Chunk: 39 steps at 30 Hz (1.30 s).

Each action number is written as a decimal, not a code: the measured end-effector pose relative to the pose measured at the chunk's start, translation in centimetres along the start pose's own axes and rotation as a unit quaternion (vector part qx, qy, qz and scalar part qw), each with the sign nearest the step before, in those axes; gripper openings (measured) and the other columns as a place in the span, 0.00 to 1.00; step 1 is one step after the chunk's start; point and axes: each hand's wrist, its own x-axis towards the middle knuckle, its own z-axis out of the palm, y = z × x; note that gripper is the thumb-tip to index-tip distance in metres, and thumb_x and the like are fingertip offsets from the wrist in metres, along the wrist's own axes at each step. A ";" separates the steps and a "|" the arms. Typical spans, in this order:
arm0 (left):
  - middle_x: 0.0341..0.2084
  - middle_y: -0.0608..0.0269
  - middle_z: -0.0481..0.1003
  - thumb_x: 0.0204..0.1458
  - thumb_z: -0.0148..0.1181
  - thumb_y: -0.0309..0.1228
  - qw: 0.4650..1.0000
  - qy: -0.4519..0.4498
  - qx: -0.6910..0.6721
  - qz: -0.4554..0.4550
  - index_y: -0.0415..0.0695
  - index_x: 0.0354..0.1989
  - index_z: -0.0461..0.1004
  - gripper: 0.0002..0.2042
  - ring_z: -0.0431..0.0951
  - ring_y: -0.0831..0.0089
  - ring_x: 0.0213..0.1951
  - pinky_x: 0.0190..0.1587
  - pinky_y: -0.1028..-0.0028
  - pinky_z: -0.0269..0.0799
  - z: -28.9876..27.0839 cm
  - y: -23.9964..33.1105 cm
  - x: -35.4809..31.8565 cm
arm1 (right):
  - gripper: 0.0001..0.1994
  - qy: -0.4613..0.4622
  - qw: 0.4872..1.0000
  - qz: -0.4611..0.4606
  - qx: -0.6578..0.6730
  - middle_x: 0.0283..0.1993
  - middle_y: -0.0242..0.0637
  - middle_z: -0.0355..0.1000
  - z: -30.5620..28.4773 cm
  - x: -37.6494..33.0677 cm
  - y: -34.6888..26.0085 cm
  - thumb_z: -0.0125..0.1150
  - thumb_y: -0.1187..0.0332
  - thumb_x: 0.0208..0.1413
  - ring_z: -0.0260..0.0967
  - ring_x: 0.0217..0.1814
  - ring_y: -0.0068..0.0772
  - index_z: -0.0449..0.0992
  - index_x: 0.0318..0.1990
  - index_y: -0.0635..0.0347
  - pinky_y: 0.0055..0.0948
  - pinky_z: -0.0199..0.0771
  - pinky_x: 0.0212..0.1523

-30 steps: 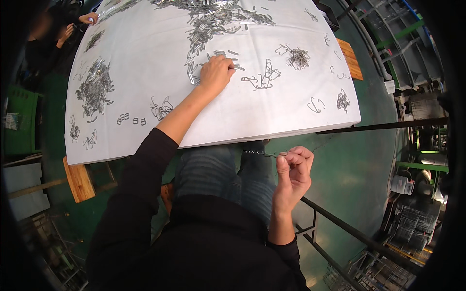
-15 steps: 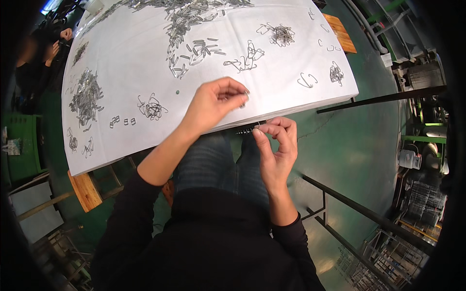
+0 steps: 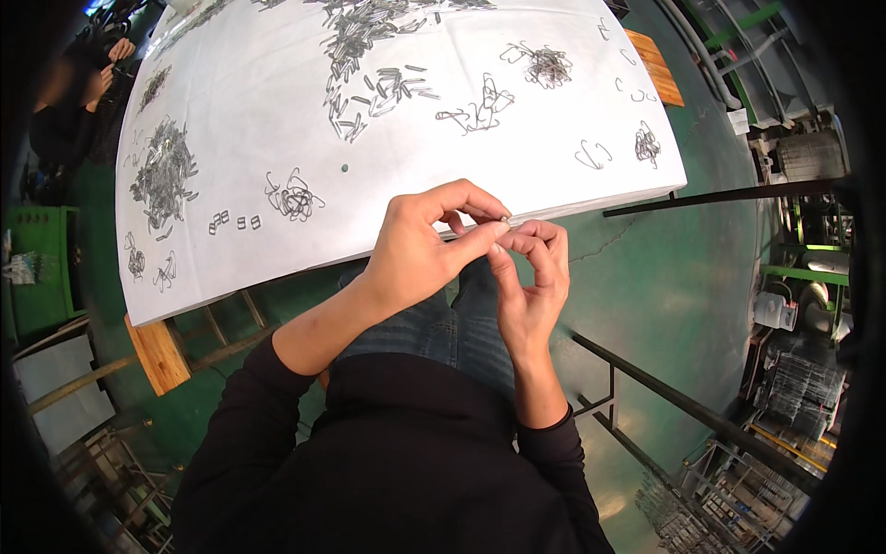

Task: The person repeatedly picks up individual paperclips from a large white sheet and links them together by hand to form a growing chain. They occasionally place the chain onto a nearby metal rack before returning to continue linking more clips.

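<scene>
My left hand [image 3: 420, 249] and my right hand [image 3: 528, 282] meet just below the near edge of the white-covered table [image 3: 277, 111]. Their fingertips pinch a small metal wire piece [image 3: 506, 221] between them. The piece is mostly hidden by the fingers, so its shape is unclear. Below the hands are my blue-jeaned knees [image 3: 434, 323]. On the table lie a long heap of straight metal pieces [image 3: 355, 65], a tangle of bent wire clips [image 3: 293, 196] close to my left hand, and another wire tangle [image 3: 480, 103] further out.
A dense pile of metal parts [image 3: 164, 174] lies at the table's left, a small wire bundle [image 3: 646, 146] at its right. Another person [image 3: 78, 88] sits at the far left. A dark metal rail [image 3: 720, 196] runs right of the table. The floor [image 3: 664, 305] is green.
My left hand came back from the middle of the table to the near edge and joined my right hand, which rose to meet it. The view shifted toward the table.
</scene>
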 end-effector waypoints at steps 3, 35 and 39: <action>0.26 0.63 0.77 0.43 0.61 0.21 0.996 0.012 0.063 0.064 0.41 0.31 0.77 0.06 0.76 0.73 0.31 0.33 0.79 0.70 -0.3 -0.4 -0.3 | 0.07 -0.025 1.000 0.005 0.004 0.36 0.36 0.65 0.0 0.0 0.3 0.66 0.73 0.44 0.64 0.39 0.32 0.75 0.31 0.61 0.27 0.65 0.37; 0.26 0.65 0.78 0.44 0.63 0.21 0.999 0.037 0.019 0.022 0.42 0.31 0.77 0.06 0.76 0.76 0.27 0.28 0.79 0.66 0.2 -1.1 -3.5 | 0.07 -0.292 0.944 0.150 -0.031 0.28 0.39 0.75 4.2 14.9 6.7 0.62 0.71 0.47 0.73 0.31 0.24 0.77 0.32 0.65 0.22 0.69 0.30; 0.28 0.64 0.78 0.45 0.61 0.20 0.997 0.049 0.040 0.032 0.41 0.32 0.77 0.06 0.76 0.77 0.28 0.28 0.79 0.66 0.3 -1.4 -3.5 | 0.06 -0.239 0.937 0.223 0.120 0.30 0.35 0.74 0.4 10.7 3.4 0.59 0.73 0.50 0.67 0.27 0.19 0.75 0.32 0.67 0.18 0.62 0.28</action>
